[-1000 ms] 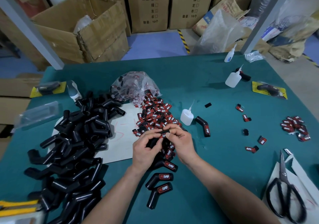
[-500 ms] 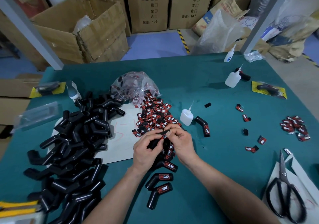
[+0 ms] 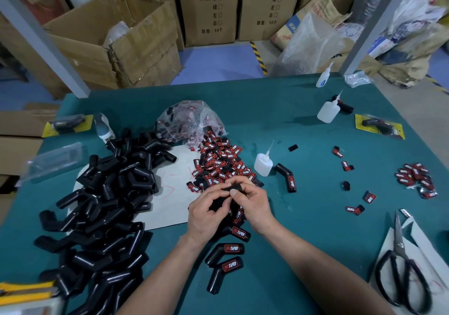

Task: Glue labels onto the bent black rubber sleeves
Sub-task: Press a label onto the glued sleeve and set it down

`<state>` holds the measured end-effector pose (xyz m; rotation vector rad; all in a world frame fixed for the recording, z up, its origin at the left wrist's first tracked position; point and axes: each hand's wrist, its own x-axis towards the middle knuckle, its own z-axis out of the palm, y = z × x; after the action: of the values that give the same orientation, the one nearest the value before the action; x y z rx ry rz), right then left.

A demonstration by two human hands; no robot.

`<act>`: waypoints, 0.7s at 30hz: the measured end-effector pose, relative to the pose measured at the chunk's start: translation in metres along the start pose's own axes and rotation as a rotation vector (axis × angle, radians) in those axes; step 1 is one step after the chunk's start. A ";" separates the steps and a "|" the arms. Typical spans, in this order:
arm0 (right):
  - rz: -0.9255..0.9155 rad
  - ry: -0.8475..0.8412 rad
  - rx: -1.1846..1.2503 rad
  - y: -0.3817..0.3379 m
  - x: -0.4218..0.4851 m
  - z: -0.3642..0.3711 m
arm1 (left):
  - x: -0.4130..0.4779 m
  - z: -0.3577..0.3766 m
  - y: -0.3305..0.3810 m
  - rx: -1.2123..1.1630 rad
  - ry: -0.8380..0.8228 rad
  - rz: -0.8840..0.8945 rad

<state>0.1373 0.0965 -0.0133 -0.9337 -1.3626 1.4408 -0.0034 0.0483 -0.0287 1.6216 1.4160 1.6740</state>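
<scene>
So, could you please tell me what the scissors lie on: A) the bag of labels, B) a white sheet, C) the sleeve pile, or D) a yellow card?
B: the scissors lie flat on a white sheet at the near right of the view.

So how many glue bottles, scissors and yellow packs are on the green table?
Glue bottles: 3
Scissors: 1
Yellow packs: 2
Total: 6
</scene>
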 end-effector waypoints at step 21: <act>0.061 -0.021 -0.012 -0.003 -0.001 0.002 | -0.007 0.000 -0.002 -0.099 -0.079 -0.305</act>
<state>0.1356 0.0949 -0.0100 -0.9778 -1.3702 1.4930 -0.0026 0.0430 -0.0334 1.3267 1.4347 1.4647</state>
